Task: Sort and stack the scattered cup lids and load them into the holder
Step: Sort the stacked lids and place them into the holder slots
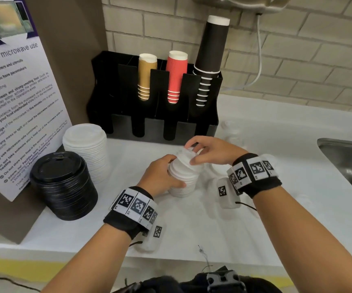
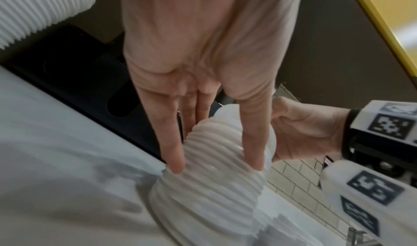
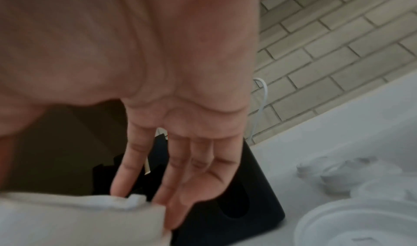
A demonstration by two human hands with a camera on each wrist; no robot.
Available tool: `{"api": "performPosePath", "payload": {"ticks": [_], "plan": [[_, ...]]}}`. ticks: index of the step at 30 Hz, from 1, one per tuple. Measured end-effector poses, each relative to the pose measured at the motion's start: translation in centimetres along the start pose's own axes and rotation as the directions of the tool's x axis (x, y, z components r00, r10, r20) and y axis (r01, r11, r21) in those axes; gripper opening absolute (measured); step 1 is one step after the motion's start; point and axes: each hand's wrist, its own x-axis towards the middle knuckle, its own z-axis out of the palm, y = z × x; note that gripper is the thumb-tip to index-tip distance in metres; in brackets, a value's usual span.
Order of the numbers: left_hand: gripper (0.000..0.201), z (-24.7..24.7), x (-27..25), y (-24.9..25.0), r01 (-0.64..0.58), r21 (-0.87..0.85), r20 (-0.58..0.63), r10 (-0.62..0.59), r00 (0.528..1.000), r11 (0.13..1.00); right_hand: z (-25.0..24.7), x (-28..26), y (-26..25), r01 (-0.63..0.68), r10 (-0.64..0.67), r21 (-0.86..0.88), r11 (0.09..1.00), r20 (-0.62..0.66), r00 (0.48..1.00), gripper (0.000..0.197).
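Observation:
A stack of small white lids (image 1: pixel 184 182) stands on the white counter in front of the black holder (image 1: pixel 154 125). My left hand (image 1: pixel 171 176) grips this stack from the left, thumb in front and fingers (image 2: pixel 173 153) down its ribbed side (image 2: pixel 210 187). My right hand (image 1: pixel 198 153) pinches a tilted white lid (image 1: pixel 186 155) at the top of the stack; its fingertips (image 3: pixel 167 214) touch the lid's rim (image 3: pixel 79 219). Holder (image 3: pixel 237 210) front slots look dark and empty.
A tall stack of large white lids (image 1: pixel 86 149) and a stack of black lids (image 1: pixel 63 185) stand at the left by a microwave notice. Loose white lids (image 3: pixel 334 176) lie right of the holder. Cups fill the holder's back row. A steel sink (image 1: pixel 348 161) is at the right.

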Motion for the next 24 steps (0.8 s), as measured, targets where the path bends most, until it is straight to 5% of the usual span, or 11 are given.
{"api": "performPosePath", "payload": {"ticks": [16, 21, 24], "plan": [[0.065, 0.7, 0.0, 0.5, 0.014, 0.000, -0.019, -0.014, 1.000, 1.000, 2.4, -0.9, -0.8, 0.090, -0.111, -0.263, 0.961, -0.068, 0.991, 0.050], [0.066, 0.6, 0.0, 1.0, -0.003, 0.001, -0.011, 0.003, 1.000, 1.000, 2.6, -0.9, -0.7, 0.099, -0.114, -0.277, 0.956, -0.038, 0.993, 0.053], [0.063, 0.7, 0.1, 1.2, -0.015, 0.022, -0.012, 0.015, 1.000, 1.000, 1.6, -1.6, 0.4, 0.072, -0.094, -0.162, 0.984, -0.133, 0.987, 0.048]]}}
